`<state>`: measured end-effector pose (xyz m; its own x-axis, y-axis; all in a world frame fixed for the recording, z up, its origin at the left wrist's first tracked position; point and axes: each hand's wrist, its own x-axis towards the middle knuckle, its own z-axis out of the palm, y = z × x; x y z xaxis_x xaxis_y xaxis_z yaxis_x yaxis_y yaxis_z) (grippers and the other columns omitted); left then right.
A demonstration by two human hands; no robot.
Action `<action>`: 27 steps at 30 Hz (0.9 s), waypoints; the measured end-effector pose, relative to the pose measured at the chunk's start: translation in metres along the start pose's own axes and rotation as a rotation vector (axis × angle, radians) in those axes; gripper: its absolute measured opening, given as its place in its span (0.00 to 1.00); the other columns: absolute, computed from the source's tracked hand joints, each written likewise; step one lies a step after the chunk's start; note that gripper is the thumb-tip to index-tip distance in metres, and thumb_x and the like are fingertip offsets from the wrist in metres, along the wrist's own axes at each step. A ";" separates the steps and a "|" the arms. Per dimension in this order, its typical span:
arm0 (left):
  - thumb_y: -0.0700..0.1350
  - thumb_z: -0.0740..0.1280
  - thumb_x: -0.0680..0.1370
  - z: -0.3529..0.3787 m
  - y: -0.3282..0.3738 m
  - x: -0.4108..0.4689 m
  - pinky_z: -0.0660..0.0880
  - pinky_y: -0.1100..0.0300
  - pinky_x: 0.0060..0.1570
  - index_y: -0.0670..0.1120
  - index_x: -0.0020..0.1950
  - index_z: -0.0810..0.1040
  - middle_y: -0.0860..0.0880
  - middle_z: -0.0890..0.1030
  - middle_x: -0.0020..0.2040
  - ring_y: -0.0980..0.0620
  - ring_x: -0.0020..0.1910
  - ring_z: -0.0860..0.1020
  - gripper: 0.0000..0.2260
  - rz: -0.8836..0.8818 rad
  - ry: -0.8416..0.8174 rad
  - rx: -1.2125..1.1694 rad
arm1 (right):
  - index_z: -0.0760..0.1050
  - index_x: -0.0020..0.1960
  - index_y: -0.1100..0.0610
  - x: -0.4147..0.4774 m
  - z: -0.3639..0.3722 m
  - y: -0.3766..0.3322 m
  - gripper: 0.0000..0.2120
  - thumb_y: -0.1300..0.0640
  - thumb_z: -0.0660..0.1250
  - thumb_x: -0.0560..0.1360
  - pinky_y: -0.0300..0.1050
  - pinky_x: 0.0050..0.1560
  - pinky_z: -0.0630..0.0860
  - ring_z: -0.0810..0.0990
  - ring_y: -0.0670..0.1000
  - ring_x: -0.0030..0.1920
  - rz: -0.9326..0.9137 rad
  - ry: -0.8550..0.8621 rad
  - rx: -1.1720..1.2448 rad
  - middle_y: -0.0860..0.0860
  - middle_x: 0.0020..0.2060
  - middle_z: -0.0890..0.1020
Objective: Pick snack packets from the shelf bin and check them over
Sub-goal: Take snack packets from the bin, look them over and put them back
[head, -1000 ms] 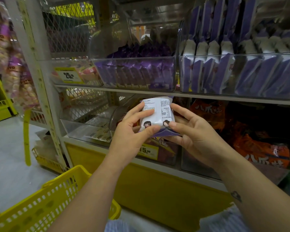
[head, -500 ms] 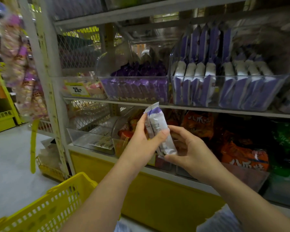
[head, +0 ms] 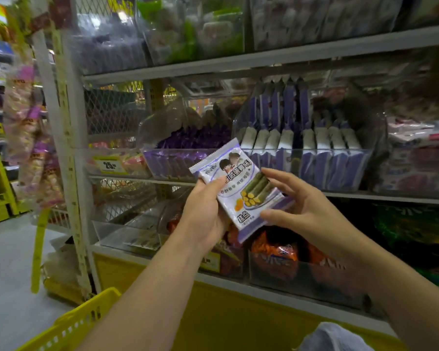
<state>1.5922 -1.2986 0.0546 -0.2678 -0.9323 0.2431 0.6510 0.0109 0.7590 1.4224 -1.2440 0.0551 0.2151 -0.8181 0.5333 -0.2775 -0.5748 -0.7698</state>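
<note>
— Gripping which end? — left hand [head: 205, 214] clamps the snack packet [head: 241, 190] along its left edge; long axis tilts up-left, front facing us. right hand [head: 298, 207] open, fingertips brushing its right edge.

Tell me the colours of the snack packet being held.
White with purple edges on the snack packet, printed with green rolls and yellow pieces; the head view shows it.

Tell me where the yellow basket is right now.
In the head view the yellow basket sits at the bottom left, below the left hand and its forearm, beside the shelf's yellow base.
</note>
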 end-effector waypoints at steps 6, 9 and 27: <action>0.49 0.53 0.84 0.060 0.012 0.018 0.78 0.47 0.54 0.39 0.63 0.76 0.37 0.79 0.62 0.40 0.58 0.80 0.18 -0.124 -0.050 0.032 | 0.72 0.64 0.45 0.010 -0.031 -0.028 0.28 0.54 0.74 0.65 0.41 0.45 0.81 0.84 0.50 0.53 -0.101 0.122 0.268 0.47 0.53 0.85; 0.56 0.53 0.84 0.082 0.014 0.034 0.75 0.52 0.58 0.46 0.56 0.80 0.45 0.83 0.57 0.45 0.55 0.81 0.20 -0.041 -0.056 0.405 | 0.74 0.62 0.48 0.023 -0.052 -0.043 0.26 0.52 0.72 0.65 0.43 0.46 0.81 0.84 0.51 0.52 -0.114 0.211 0.285 0.50 0.51 0.86; 0.54 0.59 0.81 0.057 0.008 0.110 0.70 0.56 0.56 0.56 0.64 0.78 0.58 0.80 0.60 0.57 0.56 0.77 0.14 0.617 -0.384 1.822 | 0.79 0.50 0.63 0.109 -0.148 -0.100 0.09 0.57 0.68 0.77 0.44 0.44 0.83 0.84 0.57 0.44 0.190 0.100 -0.419 0.62 0.45 0.84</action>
<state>1.5271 -1.3807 0.1217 -0.6061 -0.5441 0.5802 -0.6180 0.7813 0.0871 1.3348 -1.2781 0.2421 0.0387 -0.8954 0.4435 -0.6614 -0.3556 -0.6603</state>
